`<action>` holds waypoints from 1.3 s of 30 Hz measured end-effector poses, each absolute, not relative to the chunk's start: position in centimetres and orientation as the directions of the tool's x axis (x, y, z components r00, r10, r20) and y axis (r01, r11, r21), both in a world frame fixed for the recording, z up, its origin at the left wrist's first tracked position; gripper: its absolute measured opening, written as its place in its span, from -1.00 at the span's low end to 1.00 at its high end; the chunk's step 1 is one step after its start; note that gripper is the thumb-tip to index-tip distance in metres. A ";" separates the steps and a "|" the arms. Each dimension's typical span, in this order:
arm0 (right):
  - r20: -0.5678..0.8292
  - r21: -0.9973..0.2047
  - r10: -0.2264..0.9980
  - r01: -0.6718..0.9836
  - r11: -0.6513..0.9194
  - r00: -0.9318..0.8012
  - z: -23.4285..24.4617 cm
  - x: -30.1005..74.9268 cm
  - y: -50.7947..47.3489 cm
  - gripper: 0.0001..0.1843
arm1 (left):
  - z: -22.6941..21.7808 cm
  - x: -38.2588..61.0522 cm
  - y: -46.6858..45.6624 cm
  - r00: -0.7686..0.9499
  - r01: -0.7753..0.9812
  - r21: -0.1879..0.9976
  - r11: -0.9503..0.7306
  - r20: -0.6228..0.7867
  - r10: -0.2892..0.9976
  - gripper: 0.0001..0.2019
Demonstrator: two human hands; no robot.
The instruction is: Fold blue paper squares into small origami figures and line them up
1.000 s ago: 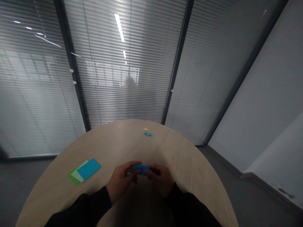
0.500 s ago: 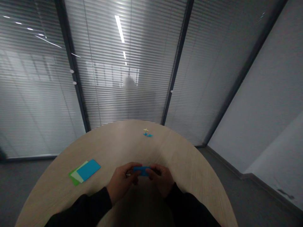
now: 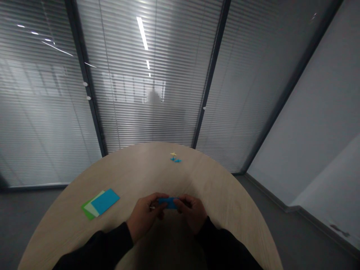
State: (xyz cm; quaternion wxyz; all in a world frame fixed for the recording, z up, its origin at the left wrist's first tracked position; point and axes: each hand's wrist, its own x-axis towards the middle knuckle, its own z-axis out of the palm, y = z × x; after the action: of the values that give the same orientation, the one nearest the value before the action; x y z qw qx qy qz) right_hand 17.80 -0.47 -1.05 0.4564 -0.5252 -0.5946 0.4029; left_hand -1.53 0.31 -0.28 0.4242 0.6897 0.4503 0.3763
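Blue folded piece [image 3: 168, 203], apparently of paper, held between both hands over the near part of the round table [image 3: 225, 206]; whether the tabletop is touched by it cannot be told. Its left end is pinched between the thumb and fingers of the left hand [image 3: 142, 217], its right end likewise by the right hand [image 3: 194, 214]; only the middle is left exposed. From this grip, a crease could be judged liable to skew if the ends were pressed unevenly, since much of the edge is covered by fingers. Crumpling or tearing could be caused by too hard a pull or push between the hands, and folds could be sprung open if one pinch were slackened. Alignment might be misread in the dim light. To the left, well apart from the left hand, a blue sheet [image 3: 105, 201] is laid over a pale green sheet [image 3: 92, 210] and a green sheet [image 3: 87, 214]; these could be displaced if swept by the left sleeve [image 3: 98, 243]. Farthest out, a yellow figure [image 3: 173, 154] and two small blue figures [image 3: 177, 161] are grouped closely; being seemingly light, they could be scattered if brushed.
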 end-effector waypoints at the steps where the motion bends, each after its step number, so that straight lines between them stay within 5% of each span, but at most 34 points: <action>1: 0.132 -0.954 0.991 0.267 0.134 -0.026 -1.0 17.8 -0.5 -0.59 | -0.2 -1.6 0.3 0.311 0.312 0.917 -0.247 0.147 0.939 -0.66; 13: 0.241 -0.885 0.970 0.409 0.224 -0.008 -1.7 18.0 -0.1 -0.64 | -0.1 -1.8 0.4 0.326 0.442 0.833 -0.333 0.196 0.925 -0.69; 22: 0.257 -0.852 0.957 0.437 0.289 -0.132 -1.8 17.6 -0.4 -0.67 | 0.7 -1.5 0.1 0.523 0.558 0.699 -0.447 0.123 0.844 -0.81; 39: 0.310 -0.817 0.938 0.461 0.346 -0.156 -2.1 17.6 -0.5 -0.72 | 0.3 -1.6 0.5 0.578 0.467 0.759 -0.454 0.127 0.806 -0.66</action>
State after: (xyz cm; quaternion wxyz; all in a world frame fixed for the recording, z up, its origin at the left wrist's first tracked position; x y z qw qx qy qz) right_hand 17.63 -0.45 -2.10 0.4195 -0.4962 -0.7051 0.2841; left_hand -1.61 0.54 0.26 0.3481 0.8172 0.3894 0.2437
